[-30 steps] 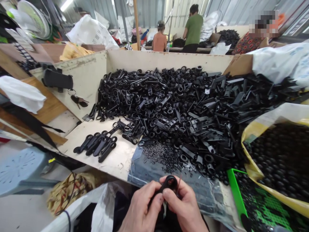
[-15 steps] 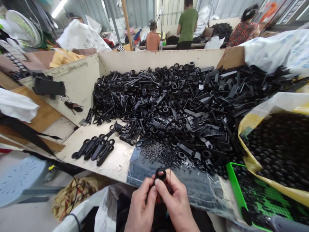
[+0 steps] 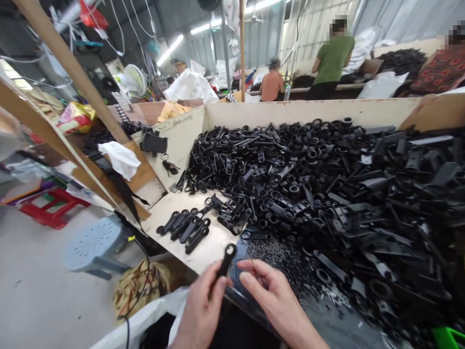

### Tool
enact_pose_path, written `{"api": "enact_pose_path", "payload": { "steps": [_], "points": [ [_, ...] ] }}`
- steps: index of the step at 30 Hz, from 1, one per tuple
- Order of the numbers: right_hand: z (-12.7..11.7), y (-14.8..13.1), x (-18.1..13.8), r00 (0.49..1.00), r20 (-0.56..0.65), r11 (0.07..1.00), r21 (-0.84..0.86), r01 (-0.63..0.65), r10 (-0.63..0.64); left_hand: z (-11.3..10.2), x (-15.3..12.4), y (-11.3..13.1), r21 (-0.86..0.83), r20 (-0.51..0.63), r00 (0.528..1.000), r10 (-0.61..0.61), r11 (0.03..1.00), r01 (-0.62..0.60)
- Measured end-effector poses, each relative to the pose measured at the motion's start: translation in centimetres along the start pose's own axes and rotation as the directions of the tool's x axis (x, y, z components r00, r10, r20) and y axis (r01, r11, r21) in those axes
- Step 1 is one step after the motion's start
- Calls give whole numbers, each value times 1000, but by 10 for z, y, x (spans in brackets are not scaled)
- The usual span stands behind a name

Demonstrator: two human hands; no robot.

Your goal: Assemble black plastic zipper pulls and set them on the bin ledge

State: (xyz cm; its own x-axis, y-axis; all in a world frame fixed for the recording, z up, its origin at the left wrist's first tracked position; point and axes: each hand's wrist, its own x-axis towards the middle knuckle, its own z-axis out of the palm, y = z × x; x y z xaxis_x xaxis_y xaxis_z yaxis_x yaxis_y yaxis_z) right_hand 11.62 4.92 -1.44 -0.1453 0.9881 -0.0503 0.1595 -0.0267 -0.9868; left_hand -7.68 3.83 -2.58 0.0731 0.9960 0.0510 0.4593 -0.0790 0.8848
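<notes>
My left hand (image 3: 203, 303) is closed around the lower end of a long black plastic piece (image 3: 225, 265), whose ring-shaped end points up and away from me. Just to its right is my right hand (image 3: 271, 290), thumb and forefinger apart, with nothing visible between them. Its other fingers are curled and partly hidden. Beyond the left hand, several similar black pieces (image 3: 184, 227) lie side by side on the pale board (image 3: 163, 247). Small metal pins (image 3: 272, 254) are heaped on the dark mat (image 3: 327, 320) past my right hand.
A large heap of black plastic parts (image 3: 298, 179) fills the bench up to its pale back wall (image 3: 290, 114). Keys (image 3: 170, 167) hang at the left panel. A blue stool (image 3: 96, 242) stands on the floor at left. Other people work in the background.
The view has swung left. My hands have separated; the black piece that both held is now in my left hand alone, nearer the row of similar pieces.
</notes>
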Motion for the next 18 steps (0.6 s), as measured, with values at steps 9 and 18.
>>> {"api": "enact_pose_path", "payload": {
  "steps": [9, 18],
  "points": [
    [14, -15, 94, 984, -158, 672, -738, -61, -84, -40, 62, -46, 854, -180, 769, 613, 486, -187],
    [-50, -28, 34, 983, -184, 771, -621, -138, 27, -27, 64, -27, 566, -375, 834, 406, 812, -141]
  ]
}}
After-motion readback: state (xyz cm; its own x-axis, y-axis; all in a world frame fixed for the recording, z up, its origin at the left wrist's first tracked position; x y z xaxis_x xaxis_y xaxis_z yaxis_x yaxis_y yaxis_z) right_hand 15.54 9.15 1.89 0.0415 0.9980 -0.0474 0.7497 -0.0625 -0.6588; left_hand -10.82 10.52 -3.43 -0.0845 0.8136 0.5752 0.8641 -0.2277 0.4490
